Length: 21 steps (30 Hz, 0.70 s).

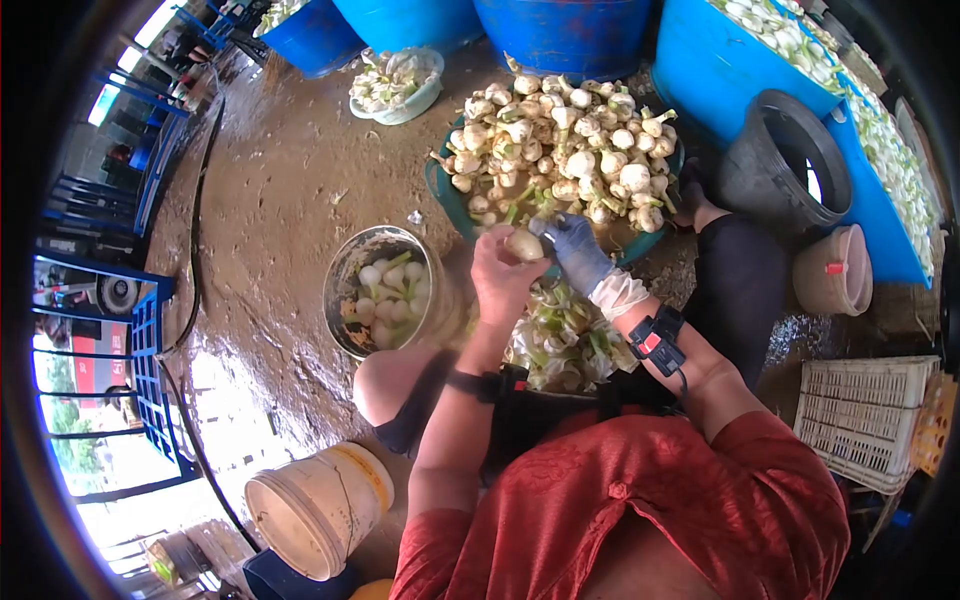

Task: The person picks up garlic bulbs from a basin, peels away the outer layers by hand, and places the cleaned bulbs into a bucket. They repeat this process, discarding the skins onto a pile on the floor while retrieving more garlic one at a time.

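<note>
Mostly onions (560,140) in green basin (440,190)

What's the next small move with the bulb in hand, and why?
Probably trim the bulb over the lap: the bare left hand grips it and the gloved right hand touches its end. Then drop it into the metal bowl, which already holds clean white bulbs. Any blade is hidden.

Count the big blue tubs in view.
4, all along the top edge: one at upper left, one beside it, one top centre, one upper right. Others may lie outside the frame.
</note>
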Each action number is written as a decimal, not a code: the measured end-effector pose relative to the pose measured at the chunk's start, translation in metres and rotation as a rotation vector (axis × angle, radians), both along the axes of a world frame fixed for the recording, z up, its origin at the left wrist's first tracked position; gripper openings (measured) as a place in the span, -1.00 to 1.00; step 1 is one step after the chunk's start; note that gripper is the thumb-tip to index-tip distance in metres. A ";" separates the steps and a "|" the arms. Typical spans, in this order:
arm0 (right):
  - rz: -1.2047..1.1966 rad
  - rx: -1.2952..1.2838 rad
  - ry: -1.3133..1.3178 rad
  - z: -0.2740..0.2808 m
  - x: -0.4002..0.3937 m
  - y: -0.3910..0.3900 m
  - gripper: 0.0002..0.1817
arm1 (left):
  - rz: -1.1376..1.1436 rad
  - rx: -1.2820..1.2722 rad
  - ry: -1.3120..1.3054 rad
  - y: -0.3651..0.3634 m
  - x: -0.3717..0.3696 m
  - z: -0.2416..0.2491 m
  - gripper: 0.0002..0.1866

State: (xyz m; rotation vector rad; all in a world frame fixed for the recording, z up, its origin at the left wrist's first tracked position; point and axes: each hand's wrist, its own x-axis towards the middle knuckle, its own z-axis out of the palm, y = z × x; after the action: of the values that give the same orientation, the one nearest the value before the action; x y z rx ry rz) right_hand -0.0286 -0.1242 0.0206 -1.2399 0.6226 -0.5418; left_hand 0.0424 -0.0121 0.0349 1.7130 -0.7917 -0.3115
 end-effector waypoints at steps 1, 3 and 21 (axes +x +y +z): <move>0.006 -0.012 -0.067 -0.010 0.000 -0.002 -0.76 | -0.003 -0.057 0.145 0.001 -0.001 0.006 -0.42; 0.015 0.139 -0.097 0.004 -0.005 -0.001 -0.79 | -0.008 -0.112 0.290 0.002 -0.002 0.013 -0.42; 0.109 0.169 -0.105 0.023 -0.020 0.003 -0.69 | -0.210 -0.344 0.986 0.000 0.010 0.000 -0.57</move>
State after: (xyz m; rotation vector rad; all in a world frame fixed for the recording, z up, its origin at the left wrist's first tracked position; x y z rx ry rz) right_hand -0.0486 -0.1210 0.0439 -1.0725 0.4989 -0.4509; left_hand 0.0523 -0.0125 0.0350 0.9560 -0.2511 -1.0029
